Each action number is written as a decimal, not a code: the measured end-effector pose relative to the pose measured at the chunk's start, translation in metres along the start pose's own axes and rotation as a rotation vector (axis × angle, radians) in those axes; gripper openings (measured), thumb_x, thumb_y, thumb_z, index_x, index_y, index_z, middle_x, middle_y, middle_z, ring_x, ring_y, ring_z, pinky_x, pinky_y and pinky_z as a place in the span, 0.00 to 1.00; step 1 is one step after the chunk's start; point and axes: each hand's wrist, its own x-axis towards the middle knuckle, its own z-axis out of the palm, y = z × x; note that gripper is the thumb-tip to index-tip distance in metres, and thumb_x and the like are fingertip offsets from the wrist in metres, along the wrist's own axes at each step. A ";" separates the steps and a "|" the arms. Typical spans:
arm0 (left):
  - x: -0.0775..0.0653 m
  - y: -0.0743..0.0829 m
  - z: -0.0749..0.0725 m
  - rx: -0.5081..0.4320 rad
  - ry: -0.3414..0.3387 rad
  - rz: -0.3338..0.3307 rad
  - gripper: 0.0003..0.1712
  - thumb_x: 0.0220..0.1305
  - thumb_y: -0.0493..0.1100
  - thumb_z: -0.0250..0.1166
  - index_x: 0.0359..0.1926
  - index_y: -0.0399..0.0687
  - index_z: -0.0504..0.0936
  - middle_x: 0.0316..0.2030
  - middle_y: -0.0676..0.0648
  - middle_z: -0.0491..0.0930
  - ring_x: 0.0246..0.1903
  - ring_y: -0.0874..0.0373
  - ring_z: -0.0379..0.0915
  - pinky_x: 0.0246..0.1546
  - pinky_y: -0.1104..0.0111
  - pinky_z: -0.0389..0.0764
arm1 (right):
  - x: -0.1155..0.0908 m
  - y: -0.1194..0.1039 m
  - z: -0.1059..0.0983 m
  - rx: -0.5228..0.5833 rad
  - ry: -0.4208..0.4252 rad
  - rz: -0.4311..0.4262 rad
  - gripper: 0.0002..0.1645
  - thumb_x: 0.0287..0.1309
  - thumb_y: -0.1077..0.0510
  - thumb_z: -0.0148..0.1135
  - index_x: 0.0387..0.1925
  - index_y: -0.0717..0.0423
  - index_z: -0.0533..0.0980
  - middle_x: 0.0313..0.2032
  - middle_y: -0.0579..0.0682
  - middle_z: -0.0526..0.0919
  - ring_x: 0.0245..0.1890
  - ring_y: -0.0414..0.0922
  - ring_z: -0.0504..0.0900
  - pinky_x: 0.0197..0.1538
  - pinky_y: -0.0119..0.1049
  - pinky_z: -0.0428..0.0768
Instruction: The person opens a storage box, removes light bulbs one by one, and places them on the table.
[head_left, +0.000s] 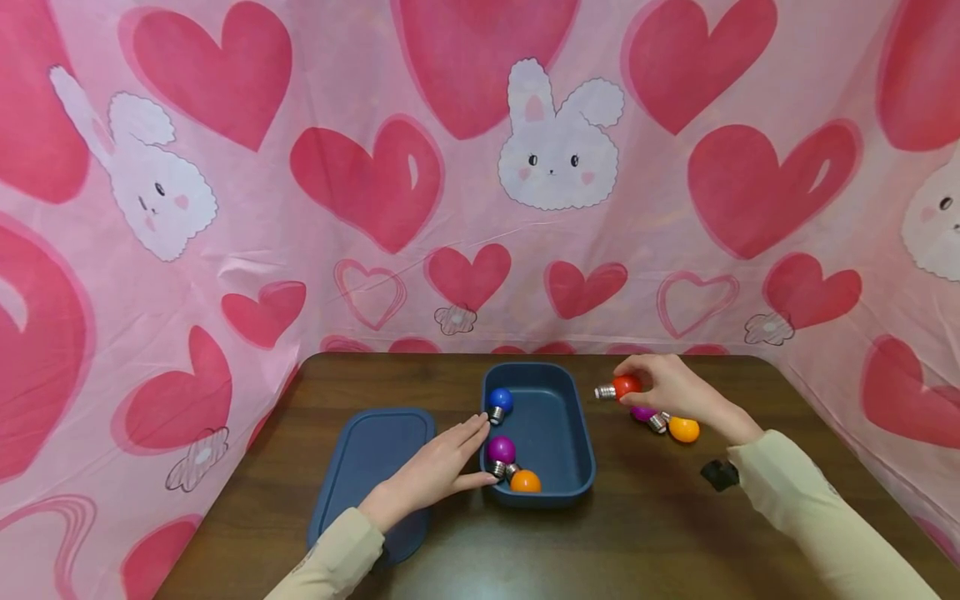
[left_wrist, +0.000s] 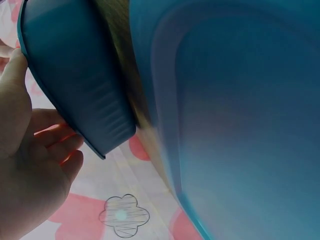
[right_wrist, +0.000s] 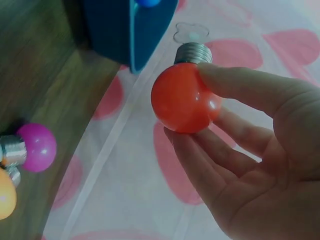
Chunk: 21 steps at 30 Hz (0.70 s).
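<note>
Dark brown wood-grain tabletop [head_left: 652, 533]: rounded far corners, with a pale sheen over its near middle.
Pink printed cloth backdrop [head_left: 468, 200]: hangs beyond the tabletop's far edge and turns along both sides — soft creases run through it.
Solid red-pink hearts [head_left: 217, 83]: scattered all over the cloth, several large ones high up, smaller ones low.
Scribble-outlined pink hearts [head_left: 370, 293]: one left of centre, one to the right.
White scallop-edged rabbit heads [head_left: 558, 171]: one upright in the middle, one tilted at left, one cut off at right.
Hatched, dark-outlined flowers [head_left: 455, 320]: three, low on the cloth — each with a pale centre.
</note>
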 end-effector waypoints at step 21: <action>0.000 -0.001 0.002 0.000 0.018 0.012 0.46 0.65 0.68 0.58 0.71 0.39 0.67 0.73 0.40 0.65 0.69 0.46 0.67 0.66 0.54 0.74 | -0.031 0.062 -0.011 -0.044 0.125 0.242 0.21 0.54 0.50 0.72 0.43 0.61 0.82 0.38 0.57 0.88 0.36 0.48 0.82 0.43 0.44 0.81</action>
